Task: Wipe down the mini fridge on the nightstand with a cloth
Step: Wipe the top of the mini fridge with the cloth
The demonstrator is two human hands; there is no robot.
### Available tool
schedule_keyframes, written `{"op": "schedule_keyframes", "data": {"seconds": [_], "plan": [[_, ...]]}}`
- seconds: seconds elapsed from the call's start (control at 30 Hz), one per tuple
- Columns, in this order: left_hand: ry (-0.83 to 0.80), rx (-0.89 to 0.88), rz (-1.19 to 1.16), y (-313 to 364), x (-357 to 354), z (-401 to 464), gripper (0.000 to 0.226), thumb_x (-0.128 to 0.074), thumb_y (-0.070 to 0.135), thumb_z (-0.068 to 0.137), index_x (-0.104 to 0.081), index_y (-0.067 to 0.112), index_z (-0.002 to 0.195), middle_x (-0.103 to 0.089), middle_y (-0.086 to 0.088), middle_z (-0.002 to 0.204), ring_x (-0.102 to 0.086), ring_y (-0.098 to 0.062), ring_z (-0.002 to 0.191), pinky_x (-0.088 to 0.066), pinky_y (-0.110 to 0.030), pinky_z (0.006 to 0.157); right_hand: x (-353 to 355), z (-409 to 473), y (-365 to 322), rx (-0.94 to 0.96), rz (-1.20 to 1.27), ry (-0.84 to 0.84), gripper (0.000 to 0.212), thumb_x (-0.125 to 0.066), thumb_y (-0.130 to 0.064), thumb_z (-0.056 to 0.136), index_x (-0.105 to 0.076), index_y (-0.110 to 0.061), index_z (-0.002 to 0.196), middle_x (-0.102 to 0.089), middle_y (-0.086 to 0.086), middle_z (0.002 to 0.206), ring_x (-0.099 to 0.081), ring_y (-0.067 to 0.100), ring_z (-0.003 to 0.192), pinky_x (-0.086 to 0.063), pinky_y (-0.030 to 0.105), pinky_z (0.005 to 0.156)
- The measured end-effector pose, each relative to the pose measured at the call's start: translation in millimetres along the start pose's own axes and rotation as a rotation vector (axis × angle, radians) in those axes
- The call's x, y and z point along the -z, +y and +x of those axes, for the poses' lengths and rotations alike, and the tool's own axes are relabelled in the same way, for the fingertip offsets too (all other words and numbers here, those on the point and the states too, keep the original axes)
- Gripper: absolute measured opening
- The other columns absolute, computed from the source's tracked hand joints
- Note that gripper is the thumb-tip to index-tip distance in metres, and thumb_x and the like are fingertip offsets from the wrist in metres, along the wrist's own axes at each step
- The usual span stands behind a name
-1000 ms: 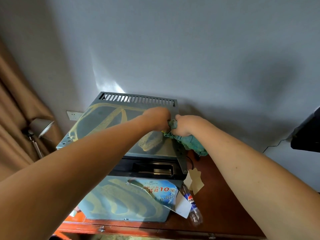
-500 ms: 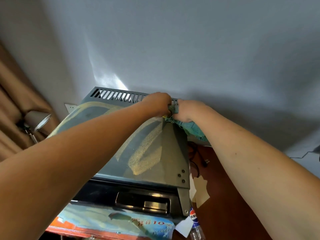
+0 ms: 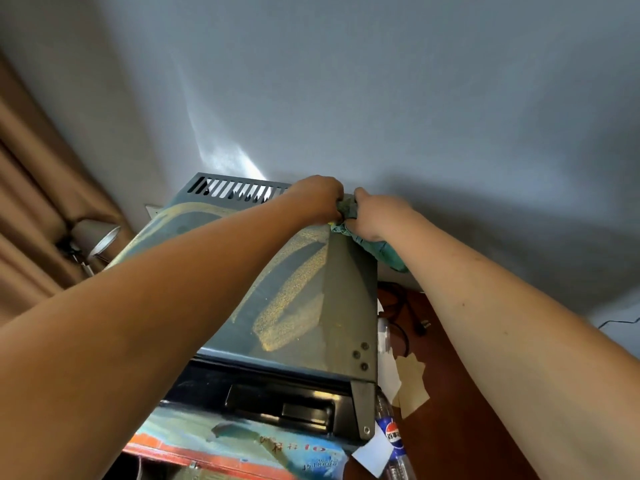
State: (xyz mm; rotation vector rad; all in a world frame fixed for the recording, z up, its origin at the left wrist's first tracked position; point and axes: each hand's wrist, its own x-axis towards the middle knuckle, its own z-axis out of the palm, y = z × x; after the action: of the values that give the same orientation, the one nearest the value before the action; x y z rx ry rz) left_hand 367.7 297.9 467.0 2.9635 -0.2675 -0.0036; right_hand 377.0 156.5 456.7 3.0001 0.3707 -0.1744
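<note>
Both hands gripping cloth [image 3: 375, 249], left hand [image 3: 320, 199], right hand [image 3: 375, 214], mini fridge [image 3: 294, 299] rear right corner

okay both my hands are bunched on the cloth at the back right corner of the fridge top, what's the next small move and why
Probably draw the cloth forward along the mini fridge top. Left hand and right hand grip it at the back corner by the vent, and yellowish dust streaks still cover the surface in front.
</note>
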Motion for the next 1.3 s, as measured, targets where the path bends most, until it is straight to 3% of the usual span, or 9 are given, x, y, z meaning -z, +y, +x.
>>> {"op": "schedule_keyframes", "data": {"seconds": [0.13,0.23,0.3,0.4,0.57,0.73,0.97,1.13,1.3], "plan": [[-0.021,-0.036,0.035,10,2,-35,0.035,-0.075,0.035,0.088,-0.067,0.013,0.113,-0.068,-0.006,0.106,-0.065,-0.027,0.1,-0.045,-0.032,0.072,-4,-38,-6,-0.022,0.027,-0.035,0.075,-0.05,-0.047,0.096,-0.013,-0.022,0.158,-0.062,0.016,0.115,-0.062,0.034,0.091,-0.047,0.035,0.066],[-0.031,-0.06,0.067,17,0,-66,0.034,-0.075,0.037,0.087,-0.068,0.014,0.111,-0.07,-0.005,0.103,-0.067,-0.027,0.1,-0.053,-0.036,0.079,-1,-79,-14,-0.042,0.081,-0.083,0.081,-0.05,-0.043,0.099,-0.001,-0.023,0.16,-0.066,0.014,0.104,-0.064,0.028,0.08,-0.044,0.032,0.057],[-0.053,-0.087,0.063,21,-1,-87,0.036,-0.075,0.037,0.088,-0.069,0.014,0.115,-0.07,-0.006,0.105,-0.067,-0.026,0.098,-0.057,-0.038,0.082,-2,-107,-20,-0.051,0.116,-0.086,0.075,-0.051,-0.042,0.097,-0.01,-0.021,0.158,-0.063,0.01,0.089,-0.063,0.027,0.074,-0.043,0.032,0.055],[-0.076,-0.136,0.053,29,0,-120,0.035,-0.074,0.034,0.089,-0.069,0.013,0.117,-0.07,-0.007,0.105,-0.066,-0.025,0.095,-0.052,-0.034,0.074,-6,-146,-25,-0.08,0.138,-0.081,0.063,-0.051,-0.04,0.096,-0.024,-0.015,0.147,-0.061,0.009,0.085,-0.062,0.026,0.073,-0.044,0.033,0.057],[-0.079,-0.202,0.056,35,0,-168,0.036,-0.073,0.036,0.089,-0.068,0.012,0.116,-0.068,-0.009,0.107,-0.064,-0.028,0.096,-0.05,-0.033,0.073,-8,-200,-40,-0.108,0.126,-0.127,0.066,-0.05,-0.04,0.098,-0.018,-0.015,0.151,-0.062,0.012,0.088,-0.061,0.027,0.072,-0.042,0.033,0.054],[-0.075,-0.247,0.065,34,1,-201,0.043,-0.075,0.04,0.086,-0.069,0.012,0.118,-0.069,-0.01,0.109,-0.064,-0.03,0.099,-0.053,-0.036,0.08,-10,-229,-52,-0.098,0.076,-0.146,0.061,-0.05,-0.044,0.097,-0.026,-0.012,0.144,-0.063,0.013,0.087,-0.062,0.029,0.077,-0.046,0.037,0.062],[-0.104,-0.259,0.061,30,3,-216,0.046,-0.077,0.038,0.084,-0.069,0.013,0.121,-0.069,-0.009,0.112,-0.064,-0.03,0.102,-0.055,-0.038,0.083,-6,-244,-61,-0.064,0.053,-0.224,0.066,-0.051,-0.047,0.097,-0.024,-0.013,0.146,-0.064,0.014,0.087,-0.06,0.027,0.072,-0.04,0.034,0.058],[-0.107,-0.236,0.074,30,-1,-202,0.037,-0.073,0.038,0.087,-0.069,0.014,0.115,-0.069,-0.007,0.105,-0.064,-0.028,0.094,-0.049,-0.034,0.071,-5,-224,-54,-0.036,-0.033,-0.171,0.071,-0.049,-0.053,0.094,-0.026,-0.018,0.151,-0.062,0.011,0.119,-0.061,0.029,0.096,-0.054,0.038,0.078],[-0.083,-0.192,0.077,29,-5,-169,0.033,-0.07,0.037,0.09,-0.067,0.013,0.112,-0.068,-0.007,0.102,-0.064,-0.028,0.093,-0.049,-0.035,0.071,-4,-192,-42,-0.04,-0.073,-0.086,0.067,-0.049,-0.055,0.094,-0.03,-0.02,0.148,-0.059,0.01,0.128,-0.06,0.033,0.108,-0.051,0.039,0.078]]}}
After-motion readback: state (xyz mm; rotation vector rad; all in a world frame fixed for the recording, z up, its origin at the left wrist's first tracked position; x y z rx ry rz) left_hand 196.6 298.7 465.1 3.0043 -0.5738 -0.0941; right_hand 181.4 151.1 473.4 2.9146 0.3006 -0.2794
